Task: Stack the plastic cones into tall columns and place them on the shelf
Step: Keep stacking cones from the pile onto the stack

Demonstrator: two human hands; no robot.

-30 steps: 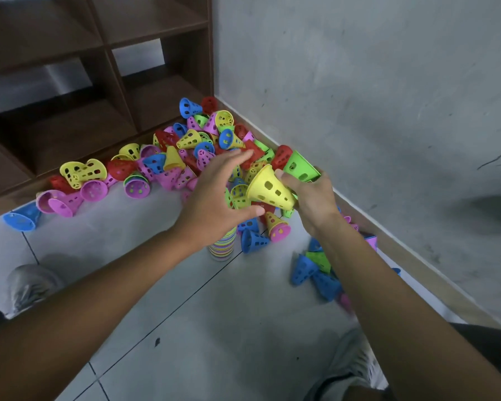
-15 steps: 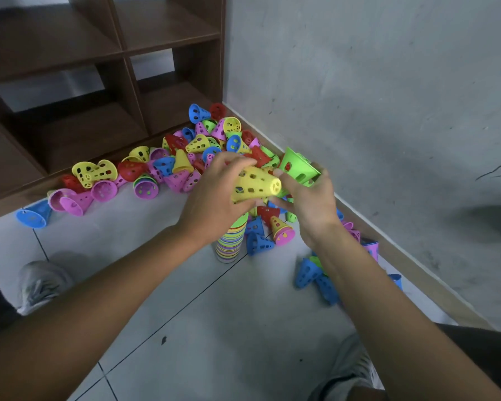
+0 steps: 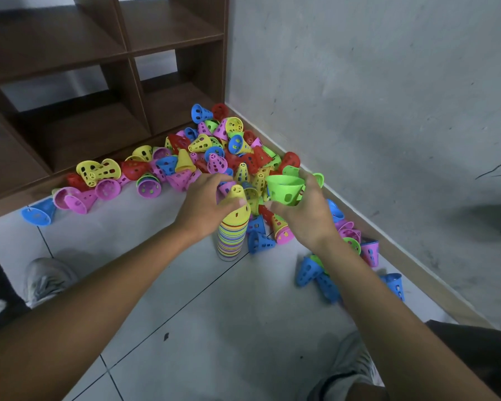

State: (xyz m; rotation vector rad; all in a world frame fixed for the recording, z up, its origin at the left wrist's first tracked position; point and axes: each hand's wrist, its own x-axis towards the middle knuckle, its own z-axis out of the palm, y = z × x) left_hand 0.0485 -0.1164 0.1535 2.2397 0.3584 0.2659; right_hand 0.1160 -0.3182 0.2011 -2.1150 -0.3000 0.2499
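Atop the striped column [image 3: 231, 235], left hand [image 3: 203, 209] grips a yellow cone [image 3: 235, 198], right hand [image 3: 298, 215] a green cone [image 3: 284, 189] (light, stiff; best held by the rim).

Lighting: soft, even, moderately dim; no glare. Shadows: faint and diffuse on the pale tiled floor [image 3: 214, 328] beneath the forearms; compartments of the dark brown wooden shelf [image 3: 168, 33] deeply shaded. Focus: centre fairly sharp; near forearms slightly soft. Distortion: wide-angle bowing of the grey concrete wall [image 3: 373, 111] and shelf edges.
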